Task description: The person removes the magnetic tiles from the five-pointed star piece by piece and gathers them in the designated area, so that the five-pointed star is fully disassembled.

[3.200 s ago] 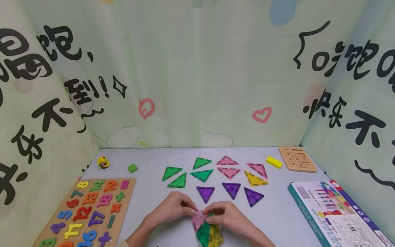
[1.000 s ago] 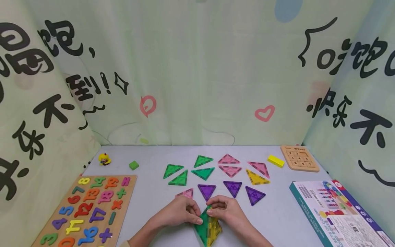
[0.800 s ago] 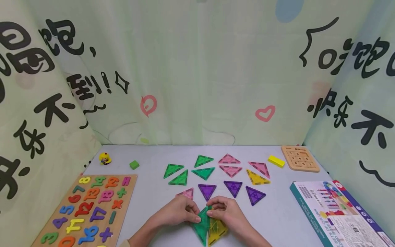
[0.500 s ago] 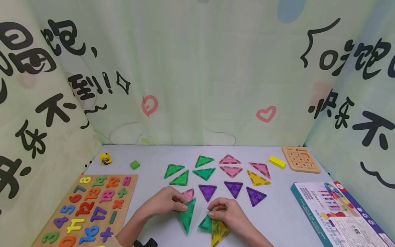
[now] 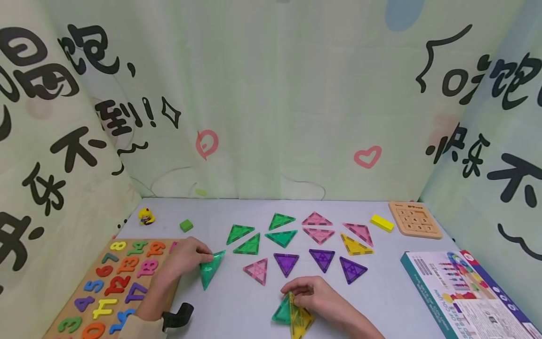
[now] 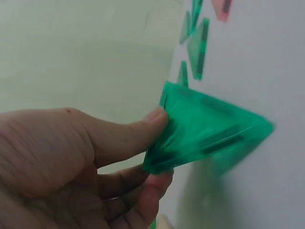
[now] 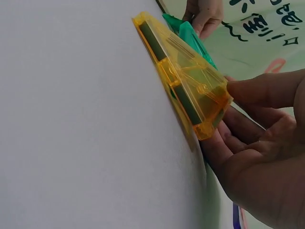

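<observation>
My left hand [image 5: 189, 256] pinches a translucent green triangular magnetic tile [image 5: 211, 269] between thumb and fingers, near the number board's right edge. In the left wrist view the green tile [image 6: 209, 126] is tilted, with part of a green piece blurred below it. My right hand [image 5: 311, 296] pinches a yellow triangular magnetic tile [image 5: 301, 320] at the front middle of the table. Against the yellow tile's left side is another green tile [image 5: 282, 311]; whether they are joined I cannot tell. A pink triangular tile [image 5: 257, 271] lies flat between the hands.
Several green tiles [image 5: 247, 245], pink tiles [image 5: 317, 235] and purple tiles [image 5: 286, 263] lie further back, with one yellow tile [image 5: 355, 245]. A number board [image 5: 139, 268] stands left, a box [image 5: 466, 292] right. At the back are a wooden puzzle [image 5: 415, 220], yellow block [image 5: 382, 223], green block [image 5: 186, 225] and figurine [image 5: 146, 216].
The pink tile has come off the held pieces and lies on the table. My left hand has pulled a green tile away and carried it left; the right hand stays with the yellow tile.
</observation>
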A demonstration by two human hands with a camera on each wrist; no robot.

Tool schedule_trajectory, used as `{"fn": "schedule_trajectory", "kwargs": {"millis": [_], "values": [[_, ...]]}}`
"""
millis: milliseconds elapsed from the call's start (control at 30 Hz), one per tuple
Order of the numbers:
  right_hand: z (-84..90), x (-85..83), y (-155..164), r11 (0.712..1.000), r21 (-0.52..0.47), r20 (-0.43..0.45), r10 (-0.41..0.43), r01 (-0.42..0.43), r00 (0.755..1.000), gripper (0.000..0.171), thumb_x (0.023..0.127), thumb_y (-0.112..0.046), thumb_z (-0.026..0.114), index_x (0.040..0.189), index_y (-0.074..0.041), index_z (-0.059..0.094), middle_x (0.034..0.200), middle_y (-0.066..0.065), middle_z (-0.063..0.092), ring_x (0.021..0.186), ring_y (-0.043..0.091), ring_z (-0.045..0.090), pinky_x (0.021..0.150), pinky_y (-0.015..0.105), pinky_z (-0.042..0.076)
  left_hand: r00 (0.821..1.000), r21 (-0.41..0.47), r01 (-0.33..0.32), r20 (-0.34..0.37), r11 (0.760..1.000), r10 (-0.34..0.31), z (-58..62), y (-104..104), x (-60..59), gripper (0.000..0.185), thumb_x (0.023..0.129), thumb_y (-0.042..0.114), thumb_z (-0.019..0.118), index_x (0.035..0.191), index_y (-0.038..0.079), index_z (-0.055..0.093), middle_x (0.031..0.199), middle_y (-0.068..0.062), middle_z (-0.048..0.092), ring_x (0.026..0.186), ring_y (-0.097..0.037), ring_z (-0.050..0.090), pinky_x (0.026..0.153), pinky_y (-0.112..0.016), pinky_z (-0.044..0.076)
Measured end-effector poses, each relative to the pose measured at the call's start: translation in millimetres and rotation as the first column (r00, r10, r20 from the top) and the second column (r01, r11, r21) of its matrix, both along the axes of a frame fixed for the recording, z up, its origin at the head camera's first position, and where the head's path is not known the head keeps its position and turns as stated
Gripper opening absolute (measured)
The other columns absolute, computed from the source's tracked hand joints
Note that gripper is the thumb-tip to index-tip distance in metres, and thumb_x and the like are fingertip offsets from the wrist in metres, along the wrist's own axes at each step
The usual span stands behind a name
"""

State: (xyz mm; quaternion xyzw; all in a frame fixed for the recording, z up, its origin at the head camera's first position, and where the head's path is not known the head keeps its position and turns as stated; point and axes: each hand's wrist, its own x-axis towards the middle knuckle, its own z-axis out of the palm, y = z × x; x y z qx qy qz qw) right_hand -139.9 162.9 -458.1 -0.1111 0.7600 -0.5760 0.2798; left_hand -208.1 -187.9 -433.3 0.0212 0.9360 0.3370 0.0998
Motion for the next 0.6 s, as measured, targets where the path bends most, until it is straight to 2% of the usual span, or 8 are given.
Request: {"fn": "schedule_trajectory", "kwargs": {"millis": [167, 367, 500, 567, 600], "values": [[1.3, 0.0, 2, 1.000, 0.003, -0.005, 0.025, -0.025, 1.000, 0.028, 0.090, -0.009, 0.063, 0.117, -0.005, 0.070, 0.109, 0.005, 0.070, 0.093, 0.016, 0.060, 0.080, 0.026, 0.050, 0.999, -0.064, -0.036, -0.016, 0.997, 0.035, -7.5, -2, -5.2, 0.009, 0.088, 0.014, 0.075, 0.092, 0.007, 0.079, 0.088, -0.004, 0.071, 0.080, -0.018, 0.057, 0.069, -0.031, 0.051], [1.1, 0.9, -1, 1.000, -0.001, 0.002, -0.028, 0.028, 1.000, 0.027, 0.087, -0.012, 0.070, 0.113, -0.003, 0.070, 0.096, 0.002, 0.069, 0.084, 0.014, 0.059, 0.072, 0.025, 0.050, 0.996, -0.087, -0.051, -0.074, 0.995, 0.044, -14.4, -2, -7.6, 0.005, 0.087, 0.012, 0.076, 0.089, 0.008, 0.075, 0.081, -0.004, 0.064, 0.076, -0.018, 0.053, 0.064, -0.029, 0.046], [0.6, 1.3, -2, 0.997, 0.002, 0.003, -0.072, 0.072, 0.997, 0.028, 0.086, -0.014, 0.072, 0.111, -0.003, 0.070, 0.093, 0.001, 0.068, 0.080, 0.013, 0.059, 0.069, 0.026, 0.049, 0.994, -0.085, -0.069, -0.085, 0.994, 0.062, -11.4, 5, -6.2, 0.008, 0.088, 0.014, 0.075, 0.094, 0.009, 0.074, 0.085, -0.005, 0.061, 0.078, -0.019, 0.052, 0.063, -0.027, 0.045], [0.3, 1.5, -2, 0.996, 0.002, 0.000, -0.094, 0.094, 0.996, 0.028, 0.086, -0.015, 0.073, 0.111, -0.002, 0.070, 0.092, 0.001, 0.068, 0.079, 0.013, 0.059, 0.067, 0.027, 0.048, 0.996, -0.061, -0.048, -0.077, 0.997, 0.043, -7.5, 13, -2.2, 0.008, 0.088, 0.018, 0.076, 0.094, 0.013, 0.075, 0.085, -0.002, 0.063, 0.079, -0.018, 0.052, 0.064, -0.027, 0.046], [0.0, 1.6, -2, 0.994, 0.002, -0.001, -0.106, 0.106, 0.994, 0.028, 0.085, -0.016, 0.074, 0.110, -0.002, 0.071, 0.092, 0.001, 0.068, 0.079, 0.013, 0.059, 0.066, 0.027, 0.048, 0.998, -0.040, -0.018, -0.064, 0.999, 0.015, -4.9, 18, 0.9, 0.008, 0.088, 0.019, 0.075, 0.094, 0.014, 0.075, 0.085, -0.001, 0.064, 0.078, -0.017, 0.053, 0.064, -0.027, 0.046]]}}
